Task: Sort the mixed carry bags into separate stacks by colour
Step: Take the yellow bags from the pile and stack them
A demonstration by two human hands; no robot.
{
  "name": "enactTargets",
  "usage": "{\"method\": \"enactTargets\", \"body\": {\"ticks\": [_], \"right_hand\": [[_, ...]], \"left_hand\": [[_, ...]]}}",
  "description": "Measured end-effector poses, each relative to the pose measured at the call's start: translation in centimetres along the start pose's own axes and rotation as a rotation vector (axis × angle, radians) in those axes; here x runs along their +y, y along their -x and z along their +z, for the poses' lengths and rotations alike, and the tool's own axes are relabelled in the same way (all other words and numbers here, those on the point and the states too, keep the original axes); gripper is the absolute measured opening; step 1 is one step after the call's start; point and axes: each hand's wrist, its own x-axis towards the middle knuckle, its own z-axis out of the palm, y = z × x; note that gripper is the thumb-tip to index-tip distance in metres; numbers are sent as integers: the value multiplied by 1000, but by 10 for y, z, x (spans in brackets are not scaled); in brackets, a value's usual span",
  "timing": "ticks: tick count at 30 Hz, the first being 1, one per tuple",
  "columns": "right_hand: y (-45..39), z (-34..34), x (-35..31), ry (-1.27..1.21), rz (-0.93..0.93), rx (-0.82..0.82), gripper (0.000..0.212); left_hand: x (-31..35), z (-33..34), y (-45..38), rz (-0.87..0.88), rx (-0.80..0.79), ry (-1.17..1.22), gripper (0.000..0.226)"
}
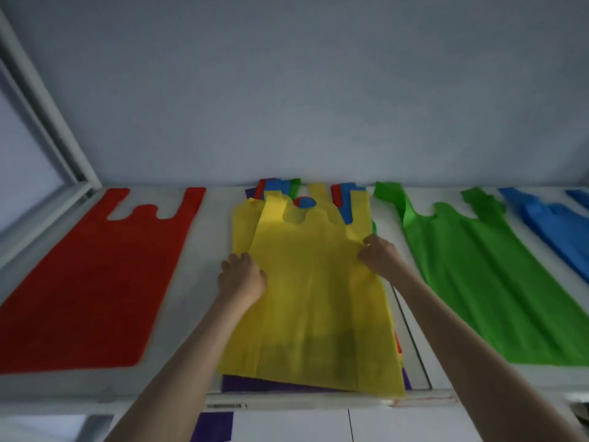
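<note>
Yellow bag (315, 301): thin matt cloth-like sheet, softly creased. Red bag (86, 282), green bag (484, 282) and blue bag (554, 228): same matt fabric look. Desk (207, 224): smooth white surface, faint sheen

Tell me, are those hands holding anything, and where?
Both hold the top yellow carry bag on the mixed pile: the left hand grips its left edge, the right hand pinches its right edge, both about mid-height.

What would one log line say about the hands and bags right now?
left hand: grips yellow bag | right hand: pinches it | sorted: red bag, green bag
</note>
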Motion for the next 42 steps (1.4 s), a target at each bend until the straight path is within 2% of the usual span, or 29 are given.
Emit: {"method": "enactTargets", "body": {"ticks": [3,6,9,12,15,18,21,23,25,28,31,37,42], "right_hand": [[-18,11,-8,53,-84,69,42],[-27,18,-22,70,-202,-20,44],[-34,21,-32,-45,-250,-72,41],[-45,20,-32,-171,-182,94,41],[-53,19,-27,-79,-44,172,44],[-60,17,-31,-180,45,73,46],[-64,13,-40,-223,126,-45,25],[-65,12,-44,-181,184,-71,22],[-67,12,-47,-160,195,-109,21],[-64,10,-54,-293,183,-221,18],[-65,9,-53,-397,140,-166,40],[-61,5,-45,-422,182,78,47],[-57,3,-33,-426,230,3,59]], "left_hand": [[-5,1,-20,-68,23,15,48],[-7,1,-34,-128,52,90,53],[-5,-2,-43,-156,104,131,49],[-6,-3,-54,-143,106,190,37],[-8,0,-62,-137,72,298,32],[-9,1,-65,-167,100,409,38],[-12,2,-68,-198,125,463,45],[-14,3,-69,-221,99,463,51],[-15,4,-69,-218,70,452,58],[-17,5,-69,-195,72,511,59],[-18,4,-66,-175,104,568,54],[-10,-3,-55,-75,130,507,42],[-5,-4,-40,-117,103,294,43]]}}
